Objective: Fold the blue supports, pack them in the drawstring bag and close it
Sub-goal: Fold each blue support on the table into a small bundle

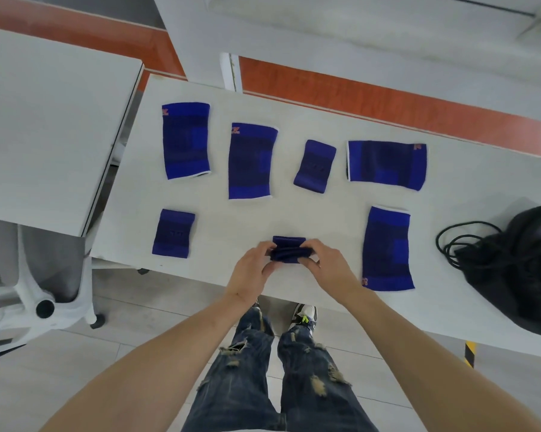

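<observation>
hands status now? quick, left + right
Left hand: closed on the small blue support, left end.
Right hand: closed on the same support, right end.

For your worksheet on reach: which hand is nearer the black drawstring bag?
Right. The right hand holds the folded support's end on the side toward the drawstring bag; the left hand grips the opposite end.

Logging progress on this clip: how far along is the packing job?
Barely started. Both hands, left hand and right hand, are folding one small blue support. Six others lie flat on the table. The black drawstring bag sits untouched, with nothing visibly packed.
</observation>
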Demonstrator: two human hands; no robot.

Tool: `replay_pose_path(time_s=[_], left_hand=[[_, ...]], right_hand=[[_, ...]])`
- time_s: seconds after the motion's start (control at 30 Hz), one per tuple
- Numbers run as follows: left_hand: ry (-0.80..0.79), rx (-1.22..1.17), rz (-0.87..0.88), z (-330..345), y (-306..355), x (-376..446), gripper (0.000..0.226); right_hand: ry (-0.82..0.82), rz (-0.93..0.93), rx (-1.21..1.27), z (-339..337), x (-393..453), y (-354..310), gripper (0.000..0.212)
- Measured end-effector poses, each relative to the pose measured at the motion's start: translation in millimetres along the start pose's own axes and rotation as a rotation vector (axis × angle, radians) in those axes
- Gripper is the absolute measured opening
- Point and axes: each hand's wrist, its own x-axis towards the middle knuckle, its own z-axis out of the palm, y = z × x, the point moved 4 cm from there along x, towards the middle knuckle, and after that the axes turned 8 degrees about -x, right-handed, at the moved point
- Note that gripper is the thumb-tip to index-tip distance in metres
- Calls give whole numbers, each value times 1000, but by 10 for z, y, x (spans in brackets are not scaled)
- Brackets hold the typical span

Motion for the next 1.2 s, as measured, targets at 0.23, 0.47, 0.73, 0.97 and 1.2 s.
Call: replay_pose_path(time_s=[0.23, 0.47, 0.73, 0.97, 1.2], left_hand=[[134, -21, -26, 5, 34, 122, 26], [148, 91, 4, 18, 71, 250, 22], [-5, 645, 618, 21, -1, 93, 42], [-271, 1009, 617, 3, -190, -36, 67], [-274, 1075, 589, 70, -202, -18, 67]], right_hand=[[59, 143, 97, 31, 90, -7, 25], [153, 143, 33, 73, 178, 41, 15], [130, 138, -50, -6, 253, 18, 18], [229, -53, -384, 43, 155, -44, 36], [143, -105, -622, 247, 79, 126, 54]])
